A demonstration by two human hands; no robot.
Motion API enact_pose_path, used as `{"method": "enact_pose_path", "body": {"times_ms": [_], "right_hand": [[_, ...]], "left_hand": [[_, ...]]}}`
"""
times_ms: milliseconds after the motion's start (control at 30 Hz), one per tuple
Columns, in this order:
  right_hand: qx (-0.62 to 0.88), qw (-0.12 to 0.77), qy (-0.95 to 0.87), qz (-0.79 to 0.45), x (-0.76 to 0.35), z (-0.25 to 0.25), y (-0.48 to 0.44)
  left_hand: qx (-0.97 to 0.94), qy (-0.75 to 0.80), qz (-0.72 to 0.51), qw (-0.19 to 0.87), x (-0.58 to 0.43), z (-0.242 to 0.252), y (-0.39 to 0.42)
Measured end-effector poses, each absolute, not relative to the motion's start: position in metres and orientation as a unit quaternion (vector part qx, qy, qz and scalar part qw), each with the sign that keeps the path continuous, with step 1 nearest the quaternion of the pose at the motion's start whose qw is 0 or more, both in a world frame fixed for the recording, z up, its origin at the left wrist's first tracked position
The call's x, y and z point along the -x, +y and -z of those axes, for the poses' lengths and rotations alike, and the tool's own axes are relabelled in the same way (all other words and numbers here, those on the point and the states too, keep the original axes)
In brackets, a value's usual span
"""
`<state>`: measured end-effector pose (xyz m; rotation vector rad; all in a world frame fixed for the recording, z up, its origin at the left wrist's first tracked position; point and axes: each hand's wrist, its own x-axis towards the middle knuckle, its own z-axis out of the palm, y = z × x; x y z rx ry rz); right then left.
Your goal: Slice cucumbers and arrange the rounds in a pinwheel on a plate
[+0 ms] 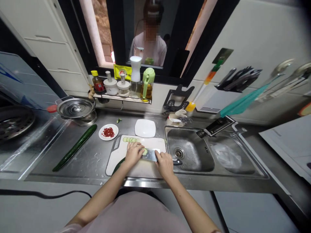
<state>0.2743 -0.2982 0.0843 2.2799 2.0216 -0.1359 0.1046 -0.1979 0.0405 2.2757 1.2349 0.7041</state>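
Observation:
On a white cutting board, my left hand presses down on a dark green cucumber with curled fingers; its cut end shows beside my fingertips. My right hand grips the handle of a broad knife, whose blade stands against the cut end. Several thin cucumber slices lie in a row along the board's far edge.
A whole cucumber lies on the steel counter at left, beside a small plate of red chilli and an empty white square plate. A lidded pot stands behind. The sink is right of the board. A condiment shelf runs along the wall.

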Motion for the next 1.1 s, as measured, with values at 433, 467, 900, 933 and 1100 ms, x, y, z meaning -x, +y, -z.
{"method": "enact_pose_path", "body": {"times_ms": [433, 467, 900, 933, 1100], "right_hand": [[-0.790, 0.082, 0.604, 0.063, -0.289, -0.063, -0.334], [-0.793, 0.081, 0.600, 0.065, -0.289, -0.063, -0.334], [-0.812, 0.062, 0.574, 0.084, -0.293, -0.051, -0.345], [-0.814, 0.059, 0.572, 0.084, -0.293, -0.051, -0.345], [-0.822, 0.050, 0.561, 0.090, -0.294, -0.051, -0.346]], "left_hand": [[-0.666, 0.532, -0.243, 0.463, -0.120, -0.023, -0.214], [-0.652, 0.535, -0.250, 0.475, -0.121, -0.020, -0.212], [-0.651, 0.665, -0.124, 0.344, -0.124, -0.009, -0.151], [-0.653, 0.671, -0.105, 0.334, -0.125, -0.009, -0.145], [-0.678, 0.678, -0.059, 0.277, -0.134, -0.006, -0.126]]}}
